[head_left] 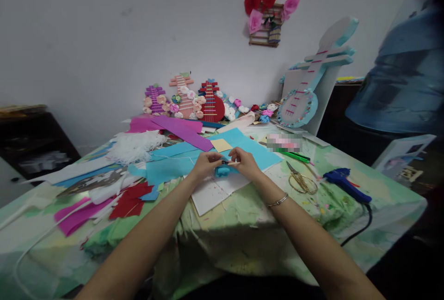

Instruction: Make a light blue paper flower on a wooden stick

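Observation:
My left hand (204, 165) and my right hand (245, 161) meet over the middle of the table, both pinched on a small blue rolled foam piece (222, 171). A thin pale stick (233, 163) pokes out of the roll at my right fingertips. Under my hands lie white paper (211, 193) and a large light-blue foam sheet (249, 145). A small yellow square (221, 145) lies just beyond my hands.
Gold scissors (301, 180) and a blue glue gun (344, 183) with its cord lie to the right. Purple (183, 130), red (132, 198) and pink (74, 217) foam scraps and white fringe (135, 145) cover the left. Small craft guitars (208, 101) and a large one (312, 87) lean on the wall.

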Motion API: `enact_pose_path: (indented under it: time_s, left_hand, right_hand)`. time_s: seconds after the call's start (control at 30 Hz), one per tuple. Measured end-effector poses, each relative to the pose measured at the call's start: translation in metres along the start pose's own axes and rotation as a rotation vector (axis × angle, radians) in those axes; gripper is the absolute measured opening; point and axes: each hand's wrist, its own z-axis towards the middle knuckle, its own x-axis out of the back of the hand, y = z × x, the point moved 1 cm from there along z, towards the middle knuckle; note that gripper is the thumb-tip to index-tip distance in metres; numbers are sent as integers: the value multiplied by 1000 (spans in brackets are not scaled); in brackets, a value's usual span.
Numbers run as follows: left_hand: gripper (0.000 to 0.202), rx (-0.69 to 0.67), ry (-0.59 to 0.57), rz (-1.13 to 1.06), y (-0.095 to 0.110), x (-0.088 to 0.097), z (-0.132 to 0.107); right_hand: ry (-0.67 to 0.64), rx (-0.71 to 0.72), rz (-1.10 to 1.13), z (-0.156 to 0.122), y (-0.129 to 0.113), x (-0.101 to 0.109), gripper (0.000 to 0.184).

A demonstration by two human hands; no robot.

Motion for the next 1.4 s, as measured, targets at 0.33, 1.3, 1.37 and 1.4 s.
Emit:
enact_pose_path:
  time_s: [0.33, 1.3, 1.37, 1.4]
  left_hand:
    - [26, 20, 37, -6, 3, 0, 0]
    - [32, 61, 9, -82, 8, -4, -5]
    - [32, 63, 29, -81, 10, -4, -6]
    - [31, 60, 35, -68, 11, -3, -6]
  right_hand:
    - [-40, -12, -484, -7, -15, 11, 39]
    - [74, -59, -771, -7, -26, 13, 62]
    - [95, -41, -768, -7, -26, 13, 62]
    - [105, -32, -768, -7, -25, 12, 61]
